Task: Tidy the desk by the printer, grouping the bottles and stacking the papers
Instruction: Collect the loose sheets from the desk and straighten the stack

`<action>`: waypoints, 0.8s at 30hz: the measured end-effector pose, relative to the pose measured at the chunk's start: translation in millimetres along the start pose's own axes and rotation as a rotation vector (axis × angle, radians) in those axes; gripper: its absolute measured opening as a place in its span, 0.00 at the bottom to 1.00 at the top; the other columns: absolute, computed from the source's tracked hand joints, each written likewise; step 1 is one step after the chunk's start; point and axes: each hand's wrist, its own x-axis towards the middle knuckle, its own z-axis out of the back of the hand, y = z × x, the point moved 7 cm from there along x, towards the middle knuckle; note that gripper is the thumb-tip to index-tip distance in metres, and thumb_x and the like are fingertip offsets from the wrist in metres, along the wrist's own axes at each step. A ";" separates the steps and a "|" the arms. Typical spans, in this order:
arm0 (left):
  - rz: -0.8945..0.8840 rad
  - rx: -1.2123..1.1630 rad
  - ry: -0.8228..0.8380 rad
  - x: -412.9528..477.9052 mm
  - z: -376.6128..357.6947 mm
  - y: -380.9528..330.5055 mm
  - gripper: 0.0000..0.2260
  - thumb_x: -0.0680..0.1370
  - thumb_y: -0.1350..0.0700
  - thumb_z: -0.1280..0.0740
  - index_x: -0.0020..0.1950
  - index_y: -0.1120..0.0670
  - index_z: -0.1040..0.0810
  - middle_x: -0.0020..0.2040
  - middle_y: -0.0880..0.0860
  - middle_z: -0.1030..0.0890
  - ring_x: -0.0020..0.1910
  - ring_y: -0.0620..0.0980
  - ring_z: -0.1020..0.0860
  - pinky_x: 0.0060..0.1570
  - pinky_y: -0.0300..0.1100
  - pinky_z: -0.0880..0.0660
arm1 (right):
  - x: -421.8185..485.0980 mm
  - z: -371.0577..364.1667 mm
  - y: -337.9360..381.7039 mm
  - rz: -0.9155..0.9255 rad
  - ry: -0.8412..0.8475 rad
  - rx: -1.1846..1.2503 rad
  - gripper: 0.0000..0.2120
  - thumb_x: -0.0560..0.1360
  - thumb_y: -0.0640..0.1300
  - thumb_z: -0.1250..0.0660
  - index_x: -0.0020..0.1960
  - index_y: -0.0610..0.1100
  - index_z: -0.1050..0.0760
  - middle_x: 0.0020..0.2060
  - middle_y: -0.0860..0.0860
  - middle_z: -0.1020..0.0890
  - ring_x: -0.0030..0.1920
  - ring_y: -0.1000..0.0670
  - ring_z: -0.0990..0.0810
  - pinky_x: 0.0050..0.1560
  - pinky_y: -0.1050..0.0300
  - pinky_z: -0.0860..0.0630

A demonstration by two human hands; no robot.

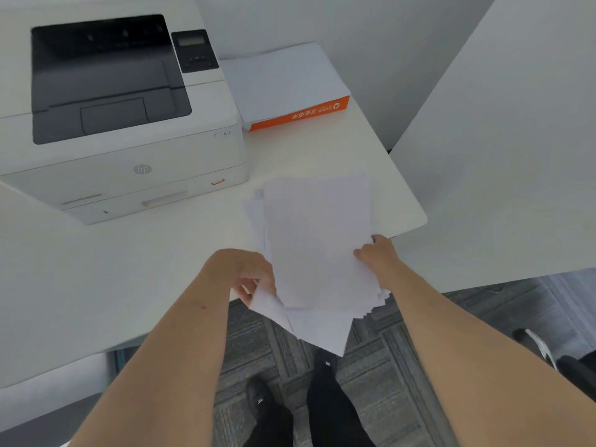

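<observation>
White sheets of paper [317,250], loosely fanned and uneven at their edges, sit in the lower middle of the frame, held by a person over the near edge of a white desk [129,269], with the bottom corners hanging out past the desk above grey patterned carpet [258,333]. Any print on the sheets is too pale and blurred to read. The left hand [250,274] grips the stack's lower left edge; its fingers are curled around the paper and partly hidden behind it, so only the knuckles and a fingertip or two show. The right hand [377,250] holds the right edge, thumb on top and pressed down, the other fingers tucked out of sight beneath the sheets. Both forearms run off the bottom of the frame. In the upper left stands a white printer [129,101] with a dark output tray, its left side cut off by the frame. Just beside it to the right, toward the top centre, lies a ream of paper [290,88] in white wrapping with an orange end band; its lettering is too small to make out. Black shoes [267,404] show at the bottom centre. A dark chair part [541,346] at the lower right is cropped and unclear.
</observation>
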 end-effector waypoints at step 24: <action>-0.689 -0.884 -0.588 -76.4 77.4 -74.5 0.19 0.69 0.72 0.31 0.53 0.52 0.20 0.50 0.50 0.16 0.53 0.55 0.19 0.50 0.47 0.22 | -44.1 33.4 119.1 0.594 -0.190 0.170 0.15 0.64 0.33 0.48 0.44 0.50 0.37 0.31 0.60 0.32 0.29 0.60 0.35 0.28 0.71 0.36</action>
